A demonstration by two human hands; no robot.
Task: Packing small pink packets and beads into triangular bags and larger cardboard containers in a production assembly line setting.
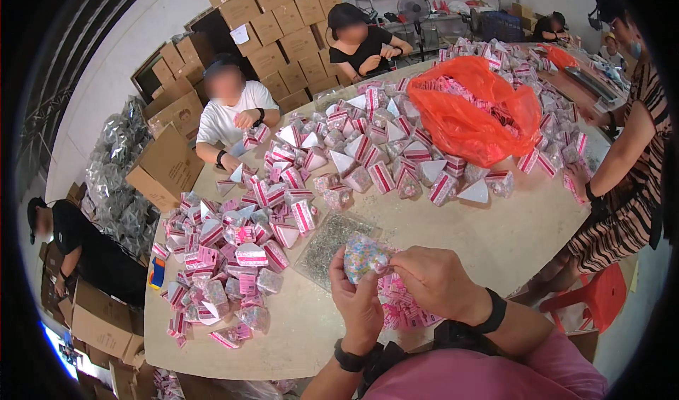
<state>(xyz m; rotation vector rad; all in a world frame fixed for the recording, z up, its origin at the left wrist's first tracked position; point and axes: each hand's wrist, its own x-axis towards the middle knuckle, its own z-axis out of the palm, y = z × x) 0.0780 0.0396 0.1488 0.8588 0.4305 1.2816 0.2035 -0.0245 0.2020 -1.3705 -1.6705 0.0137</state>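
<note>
Above the near edge of the table, my left hand [356, 297] is closed around a clear plastic bag of small multicoloured beads [364, 255]. The fingers of my right hand [437, 280] are pinched at the gathered end of that bag; whether they also hold something small is hidden. Under my hands lies a pile of pink and white printed cards [407, 308]. Just left of the bag sits a shallow square tray [305, 267] scattered with thin silvery bits. Both my wrists wear black bands.
Heaps of bagged packs with pink-and-white cards [226, 258] spread over the table [304, 340]. A large red plastic bag [470, 110] lies open among them. Several co-workers sit or stand around the table. Cardboard boxes [166, 166] and a red stool [594, 297] stand beside it.
</note>
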